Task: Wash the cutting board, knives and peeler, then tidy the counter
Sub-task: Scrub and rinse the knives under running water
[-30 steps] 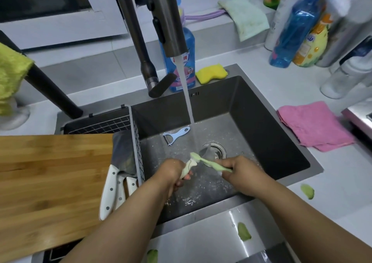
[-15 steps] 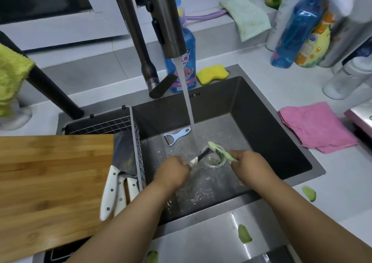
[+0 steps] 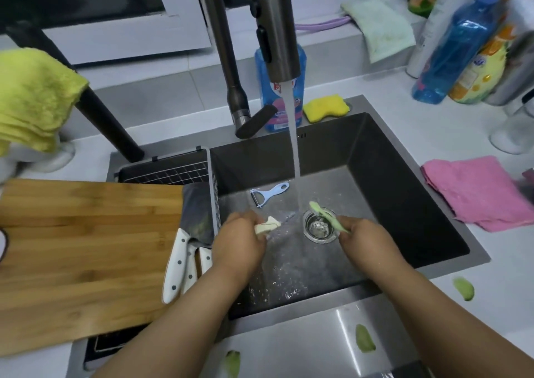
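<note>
A folded pink cloth [image 3: 474, 192] lay at three o'clock. A yellow sponge [image 3: 325, 108] sat at twelve beside a blue detergent bottle [image 3: 279, 94]. A yellow towel [image 3: 34, 97] hung at ten.

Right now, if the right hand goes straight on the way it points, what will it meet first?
Probably the water stream. The right hand, gripping a green strip, points up and left over the drain. Depth is unclear, so it could pass in front.

one head-worn view looks steeply down, close over the sink [image 3: 404, 152], counter left and right.
</note>
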The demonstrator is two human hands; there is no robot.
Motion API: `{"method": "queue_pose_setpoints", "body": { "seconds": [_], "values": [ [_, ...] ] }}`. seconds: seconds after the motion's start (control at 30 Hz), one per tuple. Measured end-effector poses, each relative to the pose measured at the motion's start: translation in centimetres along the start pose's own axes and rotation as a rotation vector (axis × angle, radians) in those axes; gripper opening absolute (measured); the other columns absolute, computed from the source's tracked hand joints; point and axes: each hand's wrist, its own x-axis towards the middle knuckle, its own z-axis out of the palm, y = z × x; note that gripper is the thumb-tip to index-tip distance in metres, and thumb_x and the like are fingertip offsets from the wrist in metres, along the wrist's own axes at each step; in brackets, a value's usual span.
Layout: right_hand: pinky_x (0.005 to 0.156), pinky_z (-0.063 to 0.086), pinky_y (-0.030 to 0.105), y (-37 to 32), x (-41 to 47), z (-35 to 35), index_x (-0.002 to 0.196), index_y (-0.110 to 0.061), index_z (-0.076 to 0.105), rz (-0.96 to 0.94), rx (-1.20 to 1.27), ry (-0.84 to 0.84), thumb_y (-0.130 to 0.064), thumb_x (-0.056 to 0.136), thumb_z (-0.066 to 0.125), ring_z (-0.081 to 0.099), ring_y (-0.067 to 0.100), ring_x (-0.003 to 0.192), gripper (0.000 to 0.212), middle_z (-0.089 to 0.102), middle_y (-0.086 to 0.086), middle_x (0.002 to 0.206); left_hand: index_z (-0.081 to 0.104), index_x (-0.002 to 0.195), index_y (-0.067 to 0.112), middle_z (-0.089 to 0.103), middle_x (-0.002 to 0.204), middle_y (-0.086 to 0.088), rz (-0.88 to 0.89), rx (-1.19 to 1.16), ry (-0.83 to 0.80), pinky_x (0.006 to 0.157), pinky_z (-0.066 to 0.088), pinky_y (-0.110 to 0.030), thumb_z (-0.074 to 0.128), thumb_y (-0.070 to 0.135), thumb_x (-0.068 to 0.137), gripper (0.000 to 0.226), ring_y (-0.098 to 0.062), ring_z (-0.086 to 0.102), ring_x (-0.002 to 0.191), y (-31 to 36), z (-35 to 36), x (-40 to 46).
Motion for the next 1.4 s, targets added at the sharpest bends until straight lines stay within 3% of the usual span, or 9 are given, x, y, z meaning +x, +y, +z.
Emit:
{"method": "queue_pose_setpoints", "body": {
  "seconds": [0.2,0.33,0.43,0.53,0.6,0.83,1.03,1.2,1.4],
  "values": [
    [0.084,0.046,0.029,-2.1,-0.1,0.3,0.127,-0.021,0.058,-0.040,-0.070,-0.030,-0.021,0.095,0.050,0.059,0.031,0.109,0.033,0.064,0.012,0.122,0.059,0.095,0.023,0.060,0.097,0.003,-0.034,-0.104,0.165,0.070,0.049,-0.033,0.065,0.034,0.084,0.016,-0.019,0.057,0.089,-2.4,-1.9,-0.5],
    [0.071,0.040,0.026,-3.4,0.0,0.6,0.124,-0.026,0.061,-0.058,-0.061,-0.029,-0.022,0.095,0.050,0.062,0.030,0.101,0.031,0.067,0.009,0.112,0.059,0.082,0.022,0.062,0.076,0.002,-0.112,-0.197,0.223,0.061,0.049,-0.035,0.056,0.036,0.090,0.017,-0.020,0.060,0.072,-4.8,-3.4,-1.3],
    [0.069,0.033,0.022,-4.2,0.1,1.2,0.122,-0.029,0.062,-0.062,-0.035,-0.036,-0.022,0.094,0.051,0.062,0.028,0.099,0.031,0.068,0.007,0.109,0.060,0.075,0.022,0.057,0.081,0.002,-0.189,-0.216,0.322,0.059,0.041,-0.030,0.052,0.038,0.093,0.025,-0.015,0.055,0.072,-7.1,-4.7,-1.9],
    [0.072,0.039,0.025,-4.6,0.3,1.7,0.117,-0.029,0.065,-0.057,-0.021,-0.026,-0.023,0.093,0.052,0.061,0.029,0.099,0.029,0.067,0.005,0.109,0.051,0.060,0.024,0.054,0.064,-0.002,-0.311,-0.222,0.398,0.047,0.026,-0.026,0.050,0.039,0.096,0.038,-0.018,0.050,0.058,-9.7,-6.2,-2.1],
    [0.073,0.039,0.026,-4.9,0.3,1.9,0.115,-0.027,0.066,-0.067,-0.049,-0.011,-0.021,0.092,0.052,0.061,0.028,0.101,0.028,0.067,0.004,0.110,0.048,0.057,0.020,0.053,0.055,-0.003,-0.391,-0.173,0.396,0.045,0.023,-0.026,0.048,0.039,0.097,0.043,-0.021,0.048,0.053,-11.3,-6.7,-1.9],
    [0.068,0.042,0.027,-5.3,0.1,3.0,0.107,-0.024,0.069,-0.050,-0.003,0.011,-0.020,0.090,0.054,0.060,0.027,0.086,0.023,0.066,0.004,0.093,0.059,0.069,0.015,0.058,0.063,-0.004,-0.529,-0.019,0.239,0.047,0.027,-0.026,0.042,0.044,0.098,0.044,-0.025,0.053,0.061,-14.4,-5.9,-0.9],
    [0.075,0.047,0.031,-5.6,0.0,3.3,0.107,-0.025,0.069,-0.033,0.016,0.013,-0.021,0.090,0.054,0.062,0.029,0.089,0.023,0.068,0.006,0.095,0.054,0.068,0.012,0.057,0.068,-0.008,-0.522,-0.036,0.269,0.054,0.033,-0.029,0.035,0.041,0.100,0.047,-0.028,0.051,0.063,-14.7,-5.9,-0.1],
    [0.080,0.049,0.030,-5.3,0.0,3.0,0.115,-0.028,0.067,-0.012,0.053,0.025,-0.023,0.088,0.057,0.064,0.028,0.095,0.029,0.071,0.003,0.104,0.052,0.063,0.009,0.053,0.057,-0.006,-0.396,-0.142,0.362,0.047,0.031,-0.027,0.039,0.034,0.101,0.048,-0.022,0.048,0.052,-12.7,-7.6,0.9],
    [0.058,0.038,0.026,-5.0,0.4,1.2,0.105,-0.021,0.071,-0.015,0.077,-0.005,-0.019,0.089,0.056,0.061,0.024,0.074,0.022,0.068,0.005,0.082,0.059,0.077,0.017,0.057,0.066,0.001,-0.114,-0.350,0.192,0.053,0.039,-0.027,0.047,0.027,0.098,0.026,-0.014,0.053,0.059,-6.4,-6.2,3.2]
  ]
}}
